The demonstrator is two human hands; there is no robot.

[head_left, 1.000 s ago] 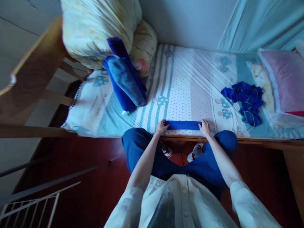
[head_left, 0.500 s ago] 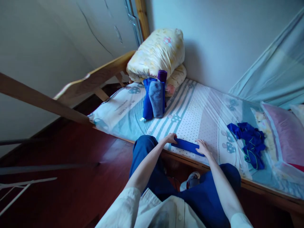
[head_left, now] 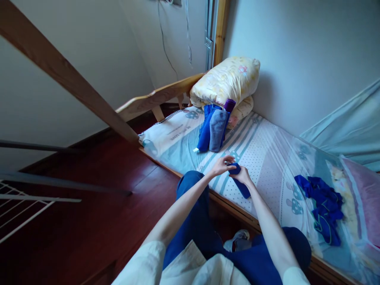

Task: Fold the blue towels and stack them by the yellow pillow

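A dark blue rolled cloth [head_left: 242, 189] is tilted over the near edge of the bed, one end raised toward me. My right hand [head_left: 241, 175] is closed around its upper part. Beside the raised end is my left hand [head_left: 222, 165], fingers curved and apart, its thumb at or against the roll. Farther back, other rolled cloths lean on the bedding: a blue roll [head_left: 205, 134], a grey-blue roll [head_left: 218, 128] and a purple roll [head_left: 229, 105]. A crumpled blue garment [head_left: 323, 209] with green edging lies to the right.
The bed's patterned sheet [head_left: 264, 158] spreads under the cloths. A folded yellow quilt [head_left: 227, 79] sits at the far end by the wooden bed rail [head_left: 160, 95]. On the right is a pink pillow [head_left: 368, 206]. A white wire rack [head_left: 26, 200] stands at the left.
The roll has turned from lying lengthwise along the bed edge to tilted with one end raised. My right hand has moved to that end; my left hand has loosened. The view has shifted left.
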